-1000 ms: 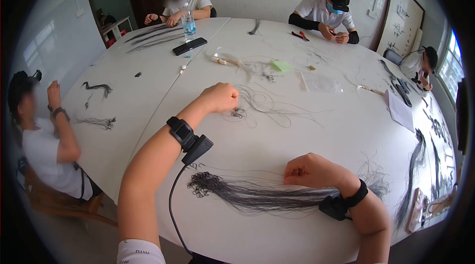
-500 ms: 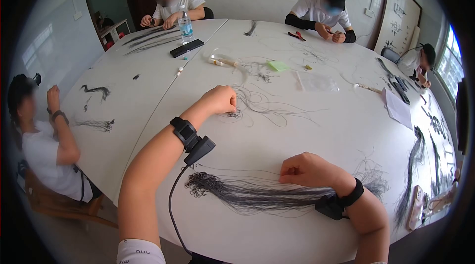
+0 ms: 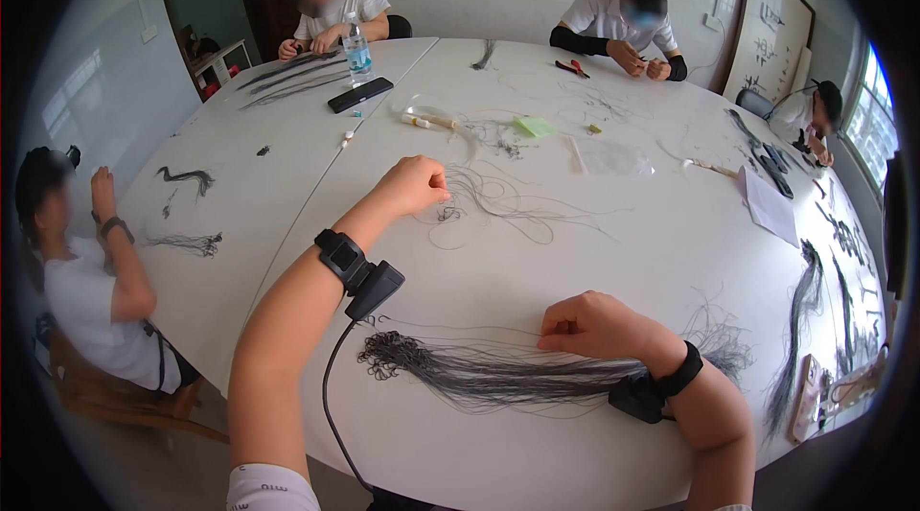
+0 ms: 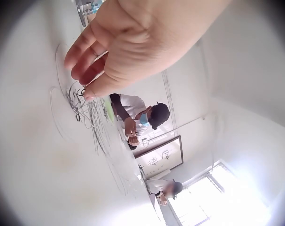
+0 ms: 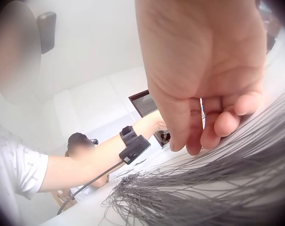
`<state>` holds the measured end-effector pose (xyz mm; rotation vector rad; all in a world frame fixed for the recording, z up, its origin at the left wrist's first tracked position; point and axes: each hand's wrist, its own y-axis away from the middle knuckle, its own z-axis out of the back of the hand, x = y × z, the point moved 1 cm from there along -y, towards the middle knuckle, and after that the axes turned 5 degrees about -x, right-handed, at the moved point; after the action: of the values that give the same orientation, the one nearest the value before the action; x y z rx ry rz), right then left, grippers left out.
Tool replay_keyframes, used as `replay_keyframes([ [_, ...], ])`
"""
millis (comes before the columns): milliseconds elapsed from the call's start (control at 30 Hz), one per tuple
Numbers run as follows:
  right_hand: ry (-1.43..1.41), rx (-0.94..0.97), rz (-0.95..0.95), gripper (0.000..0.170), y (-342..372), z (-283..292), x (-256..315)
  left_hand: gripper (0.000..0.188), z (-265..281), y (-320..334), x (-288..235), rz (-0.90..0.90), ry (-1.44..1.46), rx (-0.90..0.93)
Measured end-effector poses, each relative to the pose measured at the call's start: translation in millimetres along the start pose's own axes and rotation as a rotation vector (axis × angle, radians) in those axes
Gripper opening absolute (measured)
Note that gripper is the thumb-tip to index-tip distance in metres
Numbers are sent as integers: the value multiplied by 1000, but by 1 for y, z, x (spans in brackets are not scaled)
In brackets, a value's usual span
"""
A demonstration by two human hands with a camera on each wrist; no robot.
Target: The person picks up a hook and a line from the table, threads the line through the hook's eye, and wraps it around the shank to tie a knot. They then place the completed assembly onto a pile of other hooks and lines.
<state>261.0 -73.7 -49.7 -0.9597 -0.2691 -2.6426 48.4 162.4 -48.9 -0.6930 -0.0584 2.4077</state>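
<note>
My left hand (image 3: 412, 185) is over a loose tangle of thin dark strands (image 3: 508, 209) in the middle of the table. In the left wrist view its thumb and forefinger pinch at a small dark loop (image 4: 82, 90) at the edge of that tangle. My right hand (image 3: 594, 327) hovers low over a long bundle of dark strands (image 3: 517, 379), with its fingers loosely curled and nothing visible between them. The bundle's curly looped ends (image 3: 391, 355) lie at its left, and its frayed ends (image 3: 724, 348) spread out beyond my right wrist.
Other people sit around the white table (image 3: 383, 252), one at the left (image 3: 86, 290). Further back are a water bottle (image 3: 357, 53), a black phone (image 3: 360, 95), a green paper (image 3: 534, 127) and a clear plastic bag (image 3: 613, 156). More strands (image 3: 800, 319) lie at the right near white paper (image 3: 769, 207).
My left hand has shifted slightly up and left off the small loops, which show more below it now. The right hand stays nearly still over the bundle.
</note>
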Motion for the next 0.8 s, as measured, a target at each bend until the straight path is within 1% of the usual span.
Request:
replay_keyframes([
  [33,1,1,-1,15,0,0,0,14,9,5,-9,138,100,55],
  [167,-2,-5,2,15,0,0,-1,10,16,11,-12,136,162,26],
  [233,-12,20,-35,21,0,0,0,8,21,17,-19,167,180,11],
  [467,-29,19,-42,21,-1,1,-1,11,18,29,-20,95,231,-93],
  [533,-28,19,-48,20,-1,0,-1,11,14,32,-14,91,293,-143],
  [667,-28,18,-42,18,-1,0,1,9,12,37,-6,117,297,-136],
  [733,-39,25,-72,17,-1,1,2,6,15,36,-2,59,324,-158],
  [767,-37,26,-72,17,-1,1,2,6,17,36,-2,60,326,-158],
  [800,-42,26,-71,17,-1,0,0,5,23,39,-7,65,257,-166],
])
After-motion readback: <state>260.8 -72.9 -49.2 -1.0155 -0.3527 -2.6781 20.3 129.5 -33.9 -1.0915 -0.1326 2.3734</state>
